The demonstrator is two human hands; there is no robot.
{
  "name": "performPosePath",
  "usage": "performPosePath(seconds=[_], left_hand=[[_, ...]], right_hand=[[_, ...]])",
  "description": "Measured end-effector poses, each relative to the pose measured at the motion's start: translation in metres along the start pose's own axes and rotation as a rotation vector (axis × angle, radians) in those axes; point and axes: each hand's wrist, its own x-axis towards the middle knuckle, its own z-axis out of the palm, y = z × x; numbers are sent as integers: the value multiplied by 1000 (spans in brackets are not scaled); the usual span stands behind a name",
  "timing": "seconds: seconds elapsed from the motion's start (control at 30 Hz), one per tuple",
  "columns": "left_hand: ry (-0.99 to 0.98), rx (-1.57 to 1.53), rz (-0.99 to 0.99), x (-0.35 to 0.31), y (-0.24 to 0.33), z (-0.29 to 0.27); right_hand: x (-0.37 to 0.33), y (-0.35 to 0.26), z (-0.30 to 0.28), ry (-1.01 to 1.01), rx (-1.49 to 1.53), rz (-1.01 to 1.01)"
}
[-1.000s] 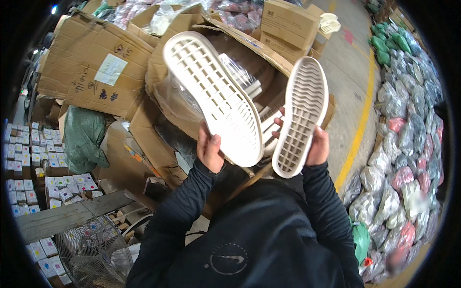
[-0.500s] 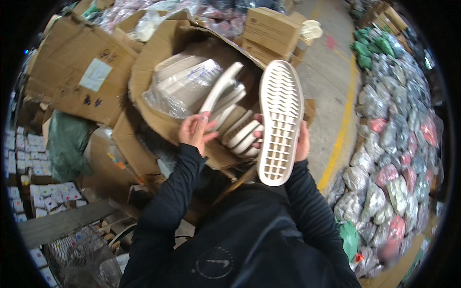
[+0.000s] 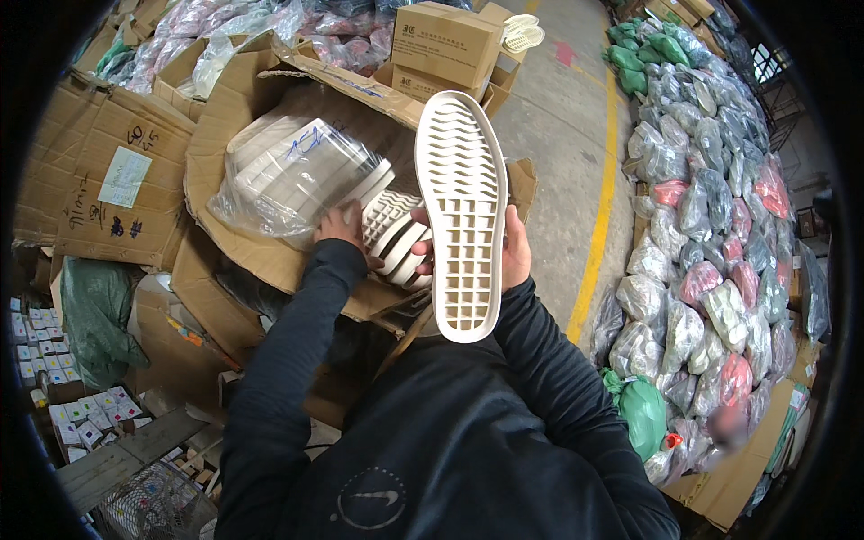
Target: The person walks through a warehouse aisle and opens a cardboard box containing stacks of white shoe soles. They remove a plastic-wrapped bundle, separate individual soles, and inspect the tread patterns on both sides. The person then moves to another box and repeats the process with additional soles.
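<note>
A cream shoe sole (image 3: pixel 466 216) stands upright before me, its gridded and wavy-ribbed face toward me. My right hand (image 3: pixel 513 250) grips it across the middle, thumb side on its right edge and fingertips showing at its left. My left hand (image 3: pixel 342 227) is over the near side of an open cardboard box (image 3: pixel 216 144), fingers apart beside the loose soles (image 3: pixel 389 216) there; part of the fingers is hidden. To the left of those soles, a clear plastic bag (image 3: pixel 288 180) holding more pale soles fills much of the box.
Closed cartons (image 3: pixel 445 45) are stacked behind the box, with pale soles (image 3: pixel 522 34) beside them. A worn carton (image 3: pixel 121 175) stands at the left. Beyond the floor's yellow line (image 3: pixel 594 243), a long pile of bagged goods (image 3: pixel 693 225) runs along the right.
My left hand has let go of a pale sole that it held raised, and has moved lower against the soles in the box. The right hand still holds its sole. The view has shifted.
</note>
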Motion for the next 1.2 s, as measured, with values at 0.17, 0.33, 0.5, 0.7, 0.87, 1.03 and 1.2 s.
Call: performPosePath(seconds=[0.17, 0.33, 0.5, 0.7, 0.87, 1.03, 1.2], left_hand=[[-152, -122, 78, 10, 2, 23], [134, -614, 130, -9, -22, -18], [201, -463, 548, -71, 0, -40], [-301, -960, 63, -70, 18, 3], [-185, -1298, -93, -72, 25, 23], [-86, -1537, -126, -91, 19, 11], [16, -1616, -97, -106, 19, -11]], right_hand=[[-3, -3, -5, 39, -39, -34], [-10, -13, -8, 97, -50, -73], [-20, -22, -17, 156, -102, -137], [-41, -28, -27, 190, -113, -178], [-54, -30, -29, 220, -125, -150], [-59, -30, -35, 243, -128, -171], [-58, -26, -39, 207, -89, -162]])
